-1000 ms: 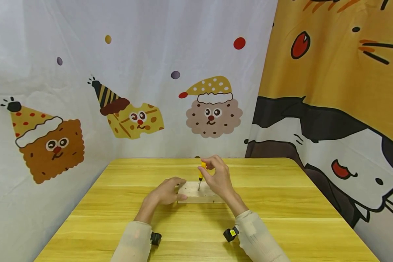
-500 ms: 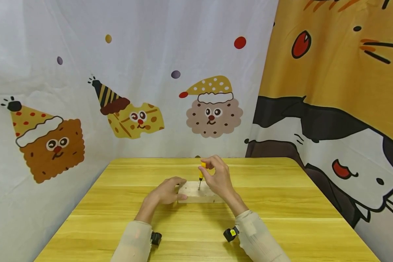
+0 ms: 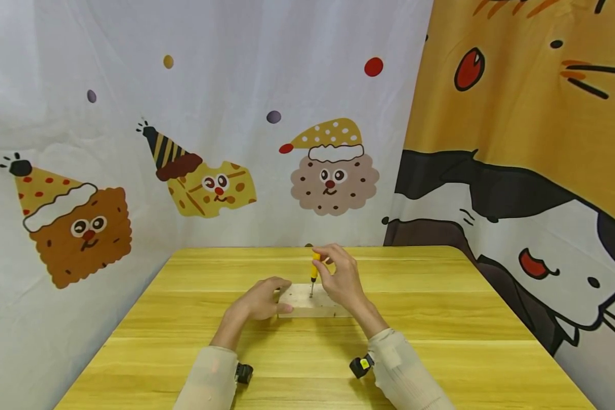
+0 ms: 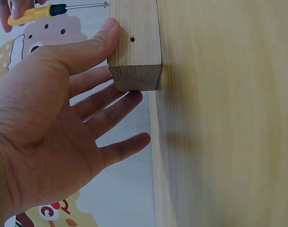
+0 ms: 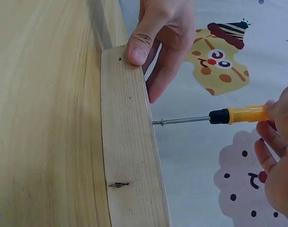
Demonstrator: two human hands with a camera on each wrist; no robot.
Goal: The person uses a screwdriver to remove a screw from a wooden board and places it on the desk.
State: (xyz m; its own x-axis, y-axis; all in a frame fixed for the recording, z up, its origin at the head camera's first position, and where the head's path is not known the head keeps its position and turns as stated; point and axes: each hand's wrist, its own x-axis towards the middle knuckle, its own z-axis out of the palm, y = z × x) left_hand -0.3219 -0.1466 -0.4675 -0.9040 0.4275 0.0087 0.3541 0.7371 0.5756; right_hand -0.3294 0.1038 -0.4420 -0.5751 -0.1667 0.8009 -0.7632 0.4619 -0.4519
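A pale wooden block lies on the table, its end grain showing in the left wrist view. My left hand grips the block's left end, thumb on the near face and fingers toward the far side. Above the block, my right hand pinches the yellow handle of a screwdriver between thumb and fingertips. Its thin metal shaft meets the head of a screw, which stands partly out of the block's top. The screw's lower end is hidden in the wood.
The yellow wood-grain table runs back to a white curtain printed with cartoon snacks. An orange cartoon curtain hangs on the right. Small black wrist cameras sit by the left sleeve and the right sleeve.
The screwdriver's handle has tipped slightly left and stands more upright, the right fingers shifting with it. The left hand and the block keep their place.
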